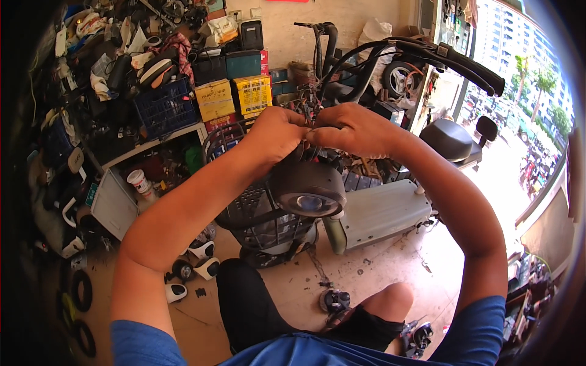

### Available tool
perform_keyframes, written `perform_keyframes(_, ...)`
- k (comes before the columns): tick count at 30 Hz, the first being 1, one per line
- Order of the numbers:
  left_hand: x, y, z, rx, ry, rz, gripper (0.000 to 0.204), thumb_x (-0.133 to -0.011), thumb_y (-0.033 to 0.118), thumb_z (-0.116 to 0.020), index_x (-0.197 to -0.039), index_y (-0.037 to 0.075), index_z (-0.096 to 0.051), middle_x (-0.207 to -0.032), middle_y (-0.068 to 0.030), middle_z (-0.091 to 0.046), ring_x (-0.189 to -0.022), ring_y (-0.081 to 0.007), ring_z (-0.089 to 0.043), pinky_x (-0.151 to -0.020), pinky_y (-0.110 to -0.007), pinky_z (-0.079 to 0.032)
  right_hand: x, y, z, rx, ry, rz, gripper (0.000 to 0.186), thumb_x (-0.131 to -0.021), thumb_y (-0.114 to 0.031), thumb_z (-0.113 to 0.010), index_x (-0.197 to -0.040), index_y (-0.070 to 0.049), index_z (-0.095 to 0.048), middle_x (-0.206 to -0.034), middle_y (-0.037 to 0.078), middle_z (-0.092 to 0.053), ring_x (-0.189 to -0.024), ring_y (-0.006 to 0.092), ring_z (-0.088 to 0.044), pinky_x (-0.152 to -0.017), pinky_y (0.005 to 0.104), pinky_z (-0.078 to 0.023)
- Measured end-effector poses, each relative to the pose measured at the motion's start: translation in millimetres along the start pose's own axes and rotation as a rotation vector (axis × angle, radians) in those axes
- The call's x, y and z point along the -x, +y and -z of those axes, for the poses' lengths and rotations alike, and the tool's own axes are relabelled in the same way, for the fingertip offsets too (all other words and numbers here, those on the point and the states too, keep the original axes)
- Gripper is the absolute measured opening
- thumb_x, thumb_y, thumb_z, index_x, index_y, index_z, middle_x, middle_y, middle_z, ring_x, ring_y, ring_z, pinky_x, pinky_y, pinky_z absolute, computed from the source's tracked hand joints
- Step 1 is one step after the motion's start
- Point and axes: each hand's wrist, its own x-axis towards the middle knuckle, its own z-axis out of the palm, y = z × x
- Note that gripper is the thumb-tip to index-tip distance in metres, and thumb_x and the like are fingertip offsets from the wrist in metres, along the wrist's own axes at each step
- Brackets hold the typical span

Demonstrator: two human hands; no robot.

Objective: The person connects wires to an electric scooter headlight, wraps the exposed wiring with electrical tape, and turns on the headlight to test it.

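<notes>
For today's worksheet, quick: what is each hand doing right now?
Left hand: fingers closed on the wires above the headlight.
Right hand: fingers closed on the same wires.

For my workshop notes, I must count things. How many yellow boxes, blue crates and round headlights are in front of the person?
Yellow boxes: 2
Blue crate: 1
Headlight: 1
Total: 4
</notes>
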Motion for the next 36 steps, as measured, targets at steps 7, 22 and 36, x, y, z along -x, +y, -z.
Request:
perform_keyframes(7, -21, -17, 7, -0.074, 0.011, -0.061, 0.016, -0.082, 0.006, -0.066, -0.087, -0.006, -0.076, -0.074, -0.0075, -0.069, -0.064, -0.0142, -0.060, -0.058, -0.031, -0.047, -14, 1, 3, 0.132, -0.098, -0.022, 0.059, -0.094, -0.053, -0.057, -0.092, 0.003, -0.073, -0.076, 0.016, -0.065, -0.070, 0.0262, -0.061, -0.064, 0.0420, -0.047)
perform_keyframes(22, -17, -25, 42, 0.322, 0.037, 0.146, 0.018, -0.095, 0.016, -0.075, -0.100, -0.001, -0.077, -0.097, -0.0104, -0.077, -0.089, -0.0218, -0.071, -0.084, -0.036, -0.055, 15, -80, 71, 0.047, 0.331, 0.146, 0.067, -0.101, -0.057, -0.054, -0.131, 0.002, -0.065, -0.114, 0.022, -0.070, -0.097, 0.0246, -0.070, -0.086, 0.0369, -0.058)
perform_keyframes(36, -23, -44, 54, 0.585, -0.322, -0.077, 0.022, -0.098, 0.018, -0.071, -0.115, 0.004, -0.074, -0.109, -0.0073, -0.075, -0.105, -0.0210, -0.067, -0.101, -0.038, -0.048, 151, 266, -257, 0.080, 0.466, -0.792, 0.071, -0.085, -0.057, -0.078, -0.127, 0.000, -0.067, -0.121, 0.024, -0.072, -0.113, 0.0420, -0.069, -0.097, 0.0484, -0.054)
